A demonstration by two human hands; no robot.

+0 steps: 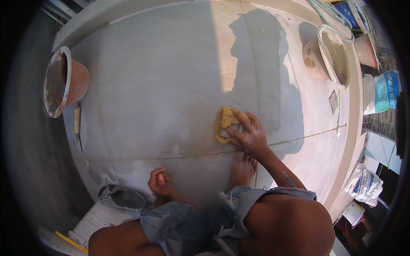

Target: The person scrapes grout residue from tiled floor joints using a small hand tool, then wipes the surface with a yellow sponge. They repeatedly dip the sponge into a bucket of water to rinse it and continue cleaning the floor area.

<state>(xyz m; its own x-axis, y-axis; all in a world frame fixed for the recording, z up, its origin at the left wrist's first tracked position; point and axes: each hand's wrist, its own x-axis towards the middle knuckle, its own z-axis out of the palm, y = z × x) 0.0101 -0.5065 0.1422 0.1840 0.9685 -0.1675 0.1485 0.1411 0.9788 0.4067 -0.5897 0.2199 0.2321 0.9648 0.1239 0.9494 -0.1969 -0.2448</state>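
Observation:
My right hand (252, 135) presses a yellow sponge (224, 114) onto the grey tiled floor (171, 98), with its fingers bent around it. A small pale grey piece (231, 130) shows between the sponge and my fingers; its kind is unclear. Near the floor at lower left hangs my left hand (159, 183), fingers curled in and nothing visible in them. My bare foot (244, 170) rests on the tiles just below the sponge.
Mortar-stained buckets stand at left (77, 81) and upper right (316, 53). Beside the left one lies a wooden-handled scraper (77, 123). A grey square plate (333, 101) lies at right, inside a raised ledge (353, 111). Bags (365, 183) sit beyond it. Damp patches mark the tiles.

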